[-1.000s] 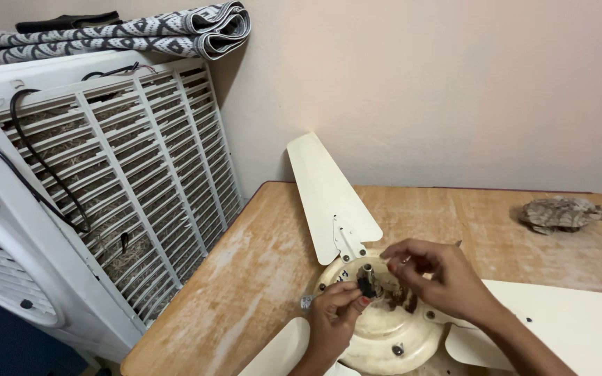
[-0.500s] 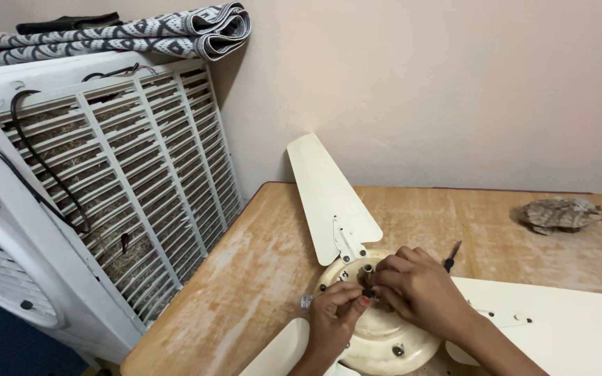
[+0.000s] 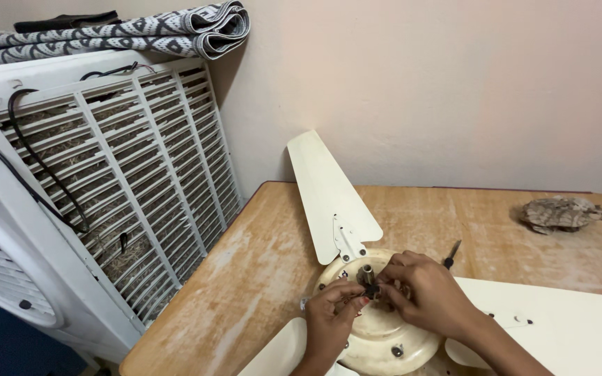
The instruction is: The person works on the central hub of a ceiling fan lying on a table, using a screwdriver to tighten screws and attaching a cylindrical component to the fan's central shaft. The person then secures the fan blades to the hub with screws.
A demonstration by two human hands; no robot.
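A: Where's the fan sitting?
B: Ceiling fan motor (image 3: pixel 377 327) is lying flat on the worn wooden table (image 3: pixel 259 271), lower centre of frame. Cream metal, round, shaft (image 3: pixel 366 273) pointing up.
A: Hands?
B: Both are meeting at the shaft. Left hand (image 3: pixel 332 317) is coming in from below, right hand (image 3: pixel 426 296) from the right, fingertips pinching a small dark part; grip detail is hidden.
A: Blades?
B: One blade (image 3: pixel 329 195) is running toward the upper centre. Cooler (image 3: pixel 99 188) is standing at left.
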